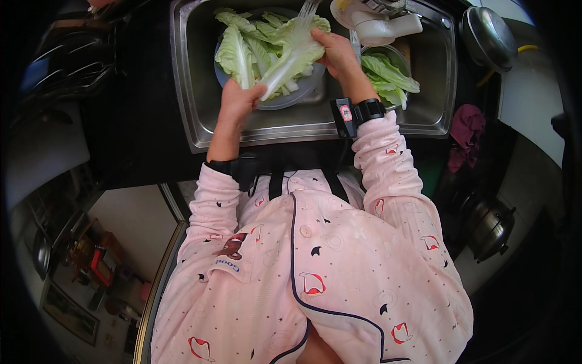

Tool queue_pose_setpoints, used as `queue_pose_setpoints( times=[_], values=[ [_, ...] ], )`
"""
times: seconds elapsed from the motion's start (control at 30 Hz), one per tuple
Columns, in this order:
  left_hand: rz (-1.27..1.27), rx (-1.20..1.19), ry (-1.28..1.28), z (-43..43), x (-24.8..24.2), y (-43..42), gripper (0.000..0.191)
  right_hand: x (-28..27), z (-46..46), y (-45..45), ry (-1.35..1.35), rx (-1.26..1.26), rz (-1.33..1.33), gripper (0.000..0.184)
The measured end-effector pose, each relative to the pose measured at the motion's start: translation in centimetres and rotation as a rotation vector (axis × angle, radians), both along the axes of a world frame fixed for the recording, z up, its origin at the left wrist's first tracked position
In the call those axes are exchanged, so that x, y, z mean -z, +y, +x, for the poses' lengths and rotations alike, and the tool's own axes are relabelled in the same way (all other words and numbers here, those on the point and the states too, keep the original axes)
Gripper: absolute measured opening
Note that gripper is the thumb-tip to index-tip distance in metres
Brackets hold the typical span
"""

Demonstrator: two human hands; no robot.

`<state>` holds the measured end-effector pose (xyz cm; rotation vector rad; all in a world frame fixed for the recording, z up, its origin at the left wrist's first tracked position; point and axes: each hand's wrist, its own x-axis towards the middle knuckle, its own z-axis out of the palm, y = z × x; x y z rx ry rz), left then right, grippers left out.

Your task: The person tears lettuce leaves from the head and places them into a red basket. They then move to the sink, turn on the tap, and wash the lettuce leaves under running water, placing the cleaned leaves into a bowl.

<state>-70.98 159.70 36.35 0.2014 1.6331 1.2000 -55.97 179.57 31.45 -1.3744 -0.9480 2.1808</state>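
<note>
My left hand grips the white stem end of a pale green lettuce leaf, and a second leaf rises from the same hand. With thumb and fingers, my right hand holds the first leaf's frilly right edge. Water streams from above onto that leaf. Beneath, a translucent basin holds more leaves in the left part of the stainless steel sink. Right of my right hand, washed-looking leaves lie in a metal bowl, some hanging over its rim.
A white tap-mounted fitting juts over the sink's back. Right of the sink are an upturned-looking metal pan and a crumpled maroon cloth. A lidded metal pot stands farther right; a dark dish rack is at left.
</note>
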Motion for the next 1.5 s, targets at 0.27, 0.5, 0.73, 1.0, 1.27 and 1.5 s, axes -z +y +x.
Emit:
queue_pose_setpoints(
  times=[0.27,0.5,0.73,1.0,1.27,1.5],
  values=[
    [0.041,-0.030,-0.129,-1.9,-0.6,-1.8,0.029,-1.8,-1.4,-1.1,0.402,-0.055,-0.184,0.052],
    [0.168,0.042,-0.317,-0.4,0.2,1.9,0.029,-2.4,-0.9,-4.1,0.405,-0.343,-0.283,0.040],
    [0.217,-0.090,-0.173,1.4,1.1,5.9,0.017,-3.4,-1.7,-3.2,0.044,-0.203,0.002,0.024],
    [0.258,-0.171,-0.426,1.3,2.0,9.0,0.040,-4.0,-1.1,-1.1,0.328,-0.039,-0.022,0.019],
    [0.364,-0.156,-0.540,3.0,3.7,8.9,0.056,-3.2,-0.5,-3.1,0.107,-0.202,-0.012,0.030],
    [0.326,-0.094,-0.521,3.8,3.9,8.9,0.052,-3.1,-0.9,-4.4,-0.266,-0.105,0.470,0.027]
  ],
)
